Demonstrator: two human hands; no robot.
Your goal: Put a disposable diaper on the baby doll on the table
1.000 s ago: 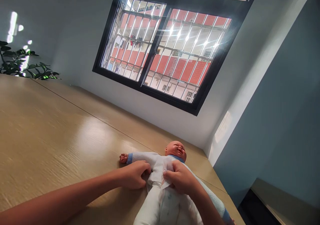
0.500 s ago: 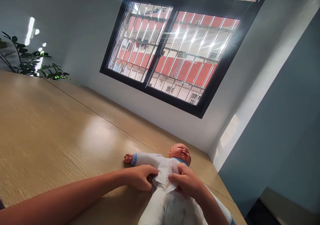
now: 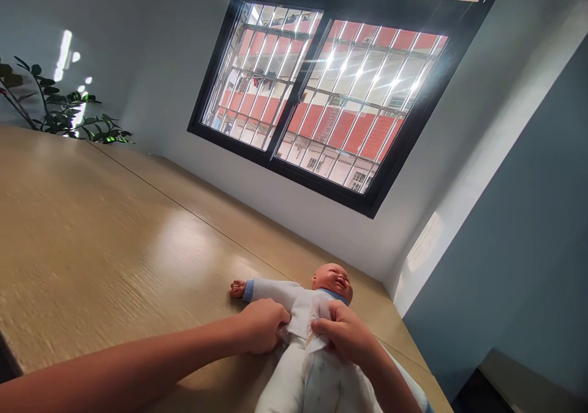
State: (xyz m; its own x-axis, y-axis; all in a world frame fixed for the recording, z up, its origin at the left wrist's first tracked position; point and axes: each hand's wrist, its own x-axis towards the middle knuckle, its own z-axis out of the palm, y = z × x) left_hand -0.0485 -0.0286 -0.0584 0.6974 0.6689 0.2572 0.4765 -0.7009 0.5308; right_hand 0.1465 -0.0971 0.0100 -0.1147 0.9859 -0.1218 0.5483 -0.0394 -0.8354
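Head view: doll (image 3: 301, 315) on its back on the wood table (image 3: 114, 235), near the far edge below the window (image 3: 298, 100). Head end away from me, legs toward me.

Right hand (image 3: 344, 330): thumb and fingers pinched together on thin white material (image 3: 316, 341) at the doll's front, just below the chest. Left hand (image 3: 266, 324): fingers curled in against the doll's side at the waist. I can't tell if they've got a bit of cloth or only press on it.

Risks, my read: the thin material looks flimsy, so a hard right pull could tear it or slip it out of the pinch. Uneven tension between hands could roll the doll or drag it crooked. White top and white lower covering (image 3: 289, 373) meet right at the fingers; easy to catch both layers and bunch them.

Hidden: left fingertips, turned down and away from me. Right palm and wrist block part of the doll's front and far side. Legs run out of frame at the bottom; no feet for me. The doll's arm on the right is mostly behind the forearm, its hand out of frame. White on white: I can't trace the layer edges. Dark object (image 3: 7, 361) at the left edge is cut off; can't identify it.
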